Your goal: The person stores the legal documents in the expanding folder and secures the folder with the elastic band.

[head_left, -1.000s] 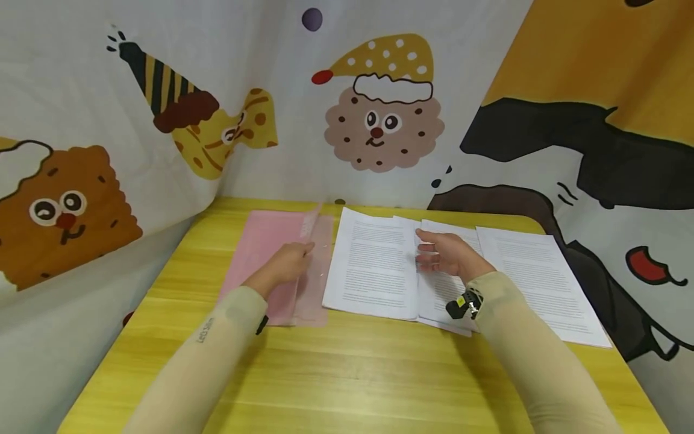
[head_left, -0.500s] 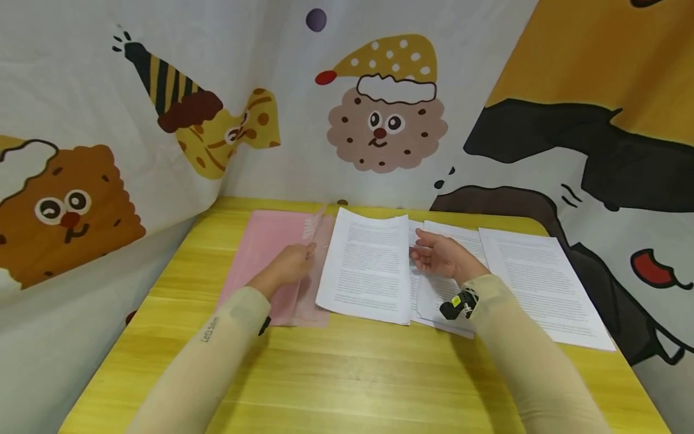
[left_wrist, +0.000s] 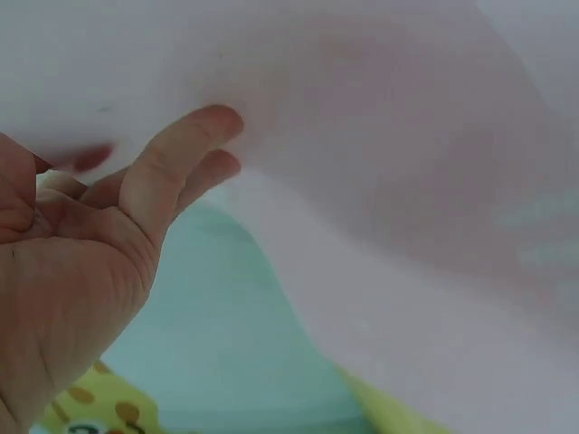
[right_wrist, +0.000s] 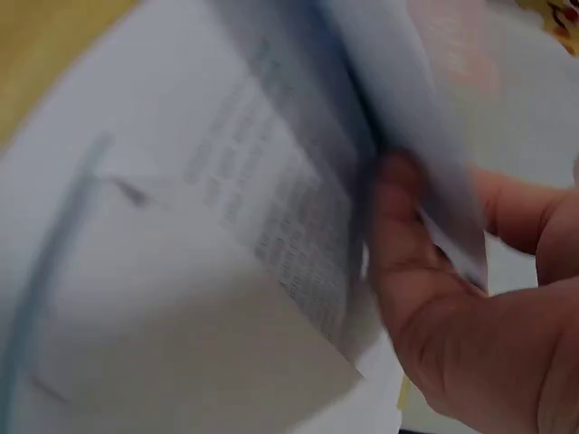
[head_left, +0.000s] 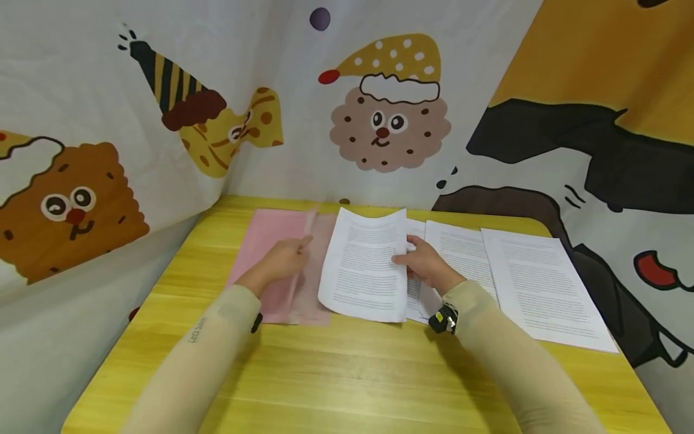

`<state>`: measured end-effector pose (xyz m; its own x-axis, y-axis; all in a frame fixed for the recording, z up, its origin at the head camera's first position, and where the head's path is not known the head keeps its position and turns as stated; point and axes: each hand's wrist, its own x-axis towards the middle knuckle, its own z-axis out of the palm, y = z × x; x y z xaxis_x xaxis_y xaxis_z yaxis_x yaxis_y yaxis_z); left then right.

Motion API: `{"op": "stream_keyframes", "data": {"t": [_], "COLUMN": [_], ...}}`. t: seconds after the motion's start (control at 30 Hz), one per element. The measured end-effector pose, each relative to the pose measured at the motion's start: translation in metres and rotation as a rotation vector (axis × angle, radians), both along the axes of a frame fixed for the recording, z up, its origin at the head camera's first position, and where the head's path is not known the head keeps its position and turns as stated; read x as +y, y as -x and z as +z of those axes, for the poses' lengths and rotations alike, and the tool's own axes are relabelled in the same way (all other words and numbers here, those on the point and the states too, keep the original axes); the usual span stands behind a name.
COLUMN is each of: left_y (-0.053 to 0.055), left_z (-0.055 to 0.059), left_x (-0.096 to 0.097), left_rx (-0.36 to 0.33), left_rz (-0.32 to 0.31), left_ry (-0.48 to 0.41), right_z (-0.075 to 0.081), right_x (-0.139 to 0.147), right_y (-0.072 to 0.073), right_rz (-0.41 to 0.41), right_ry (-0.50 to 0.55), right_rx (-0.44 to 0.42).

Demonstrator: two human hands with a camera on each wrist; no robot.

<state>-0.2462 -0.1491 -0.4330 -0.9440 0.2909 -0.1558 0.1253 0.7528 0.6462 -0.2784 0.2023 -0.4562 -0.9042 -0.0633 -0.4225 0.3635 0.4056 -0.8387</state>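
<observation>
A pink translucent folder (head_left: 271,226) lies on the left of the table, its cover turned partly up. My left hand (head_left: 282,259) pinches the raised edge of that cover; in the left wrist view the fingers (left_wrist: 172,163) stand against the pale film. Beside the folder, printed paper (head_left: 363,265) bows up along its sides, its left edge overlapping the folder. My right hand (head_left: 431,265) grips this paper by the right edge, thumb on top. In the right wrist view the fingers (right_wrist: 403,226) reach under the lifted paper (right_wrist: 407,81), with more printed pages below.
More printed pages (head_left: 461,247) lie partly under the right hand. Another printed stack (head_left: 542,283) rests at the table's right edge. The yellow wood-grain table (head_left: 347,374) ends at a cartoon-patterned cloth (head_left: 271,36) hanging behind.
The printed paper has shifted slightly left, over the folder's edge. My right hand, loose beside it earlier, has moved left and taken hold of its right edge. The left hand keeps the folder cover.
</observation>
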Motion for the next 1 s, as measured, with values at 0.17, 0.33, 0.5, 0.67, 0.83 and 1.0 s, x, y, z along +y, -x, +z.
{"op": "stream_keyframes", "data": {"t": [0.17, 0.33, 0.5, 0.67, 0.83, 1.0], "left_y": [-0.002, -0.006, -0.010, -0.011, -0.014, -0.015], "left_z": [0.020, 0.040, 0.047, 0.047, 0.046, 0.047], "left_x": [-0.019, -0.036, -0.045, -0.047, -0.044, -0.039], "left_rx": [0.082, 0.121, 0.100, 0.084, 0.077, 0.086], "left_rz": [-0.048, -0.048, -0.058, -0.047, -0.039, -0.043], "left_ry": [-0.031, -0.056, -0.088, -0.090, -0.085, -0.080], "right_z": [0.006, 0.017, 0.026, 0.029, 0.028, 0.025], "right_x": [0.008, 0.028, 0.041, 0.042, 0.036, 0.032], "right_y": [-0.009, -0.016, -0.019, -0.018, -0.019, -0.017], "right_rz": [0.054, 0.126, 0.137, 0.119, 0.127, 0.126], "right_ry": [-0.123, -0.178, -0.125, -0.027, 0.024, 0.021], "right_rx": [0.159, 0.197, 0.215, 0.231, 0.206, 0.199]}}
